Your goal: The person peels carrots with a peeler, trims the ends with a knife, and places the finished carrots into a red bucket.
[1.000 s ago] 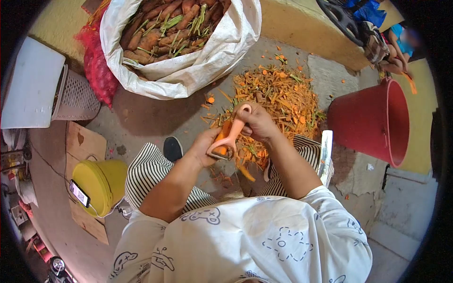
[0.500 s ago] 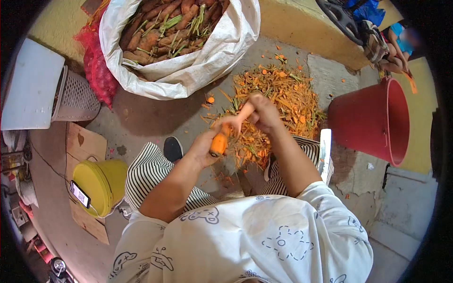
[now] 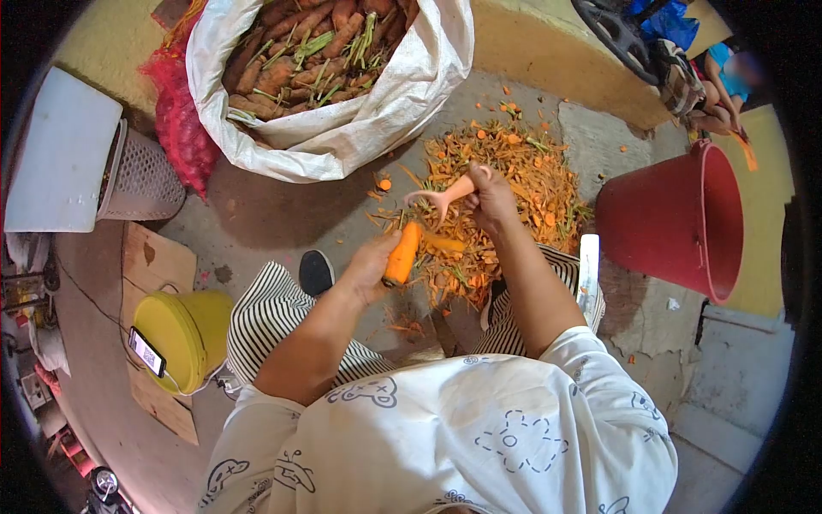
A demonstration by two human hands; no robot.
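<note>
In my left hand [image 3: 371,264] is a carrot [image 3: 403,254], its bright orange surface bare of skin and its darker end pointing toward me. My right hand [image 3: 490,202] grips a pale pink peeler [image 3: 454,194] by the handle, with the forked head just above the carrot and apart from it. A blurred strip of peel [image 3: 445,244] is in the air beside the carrot. Beneath both hands spreads a heap of carrot peelings [image 3: 539,188] mixed with cut ends and green stems. Unpeeled carrots [image 3: 308,51] fill a white sack [image 3: 300,163] ahead of me.
A red bucket [image 3: 651,218] lies tilted at the right. To the left are a yellow lidded bucket [image 3: 197,325] with a phone [image 3: 147,352] on it, a plastic basket [image 3: 145,176] and a red mesh bag [image 3: 181,128]. Another person [image 3: 723,81] sits at the far right.
The peeler has lifted off the carrot, up and slightly right with my right hand. A strip of peel has come away. My left hand still holds the carrot.
</note>
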